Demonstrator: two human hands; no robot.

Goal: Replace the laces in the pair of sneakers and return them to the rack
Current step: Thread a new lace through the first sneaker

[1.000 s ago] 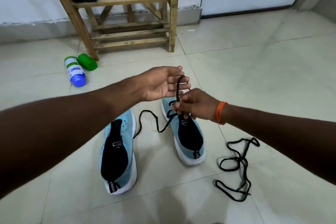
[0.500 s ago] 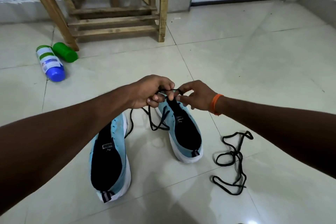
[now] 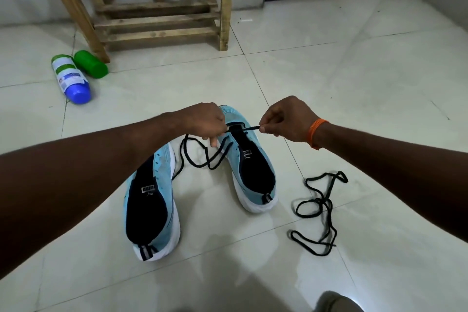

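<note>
Two light blue sneakers with black openings stand on the tiled floor, the left sneaker (image 3: 152, 200) nearer me and the right sneaker (image 3: 250, 164) a little farther. A black lace (image 3: 243, 129) is stretched taut over the front of the right sneaker. My left hand (image 3: 205, 123) pinches one part of it and my right hand (image 3: 286, 119), with an orange band at the wrist, pinches its end. The rest of that lace loops down on the floor between the shoes. A second black lace (image 3: 316, 210) lies loose in a tangle to the right.
A wooden rack (image 3: 152, 7) stands against the wall ahead, its low slats bare. A white bottle with a blue cap (image 3: 71, 78) and a green bottle (image 3: 91, 63) lie on the floor by the rack's left leg. Pale glossy tiles surround the shoes.
Both hands have come down over the right sneaker and moved apart, pulling the lace straight between them. One second ago the left hand was open with the lace looped over its fingers.
</note>
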